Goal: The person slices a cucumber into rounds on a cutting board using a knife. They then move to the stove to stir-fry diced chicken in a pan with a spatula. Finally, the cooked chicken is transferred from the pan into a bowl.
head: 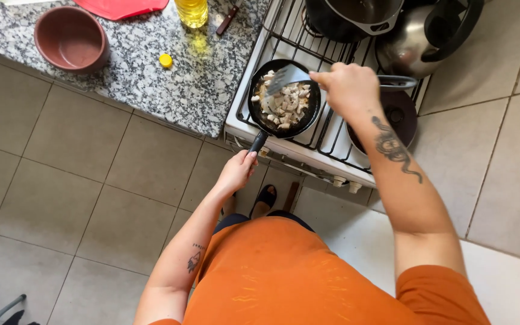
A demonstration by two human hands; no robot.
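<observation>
Head view: fingers of the right hand [347, 87] are wrapped tight on a slotted spatula [287, 77], blade laid over pale chunks [284, 102] in the black frying pan [284, 99]. Left hand [236, 171] is curled on the pan handle [258, 141], which points down-left past the stove [332, 141] front edge. Plenty of bare floor [73, 180] is seen left. Granite counter [151, 78] is loaded with a yellow cap [165, 60], oil bottle [192, 12], brown bowl [71, 39].
</observation>
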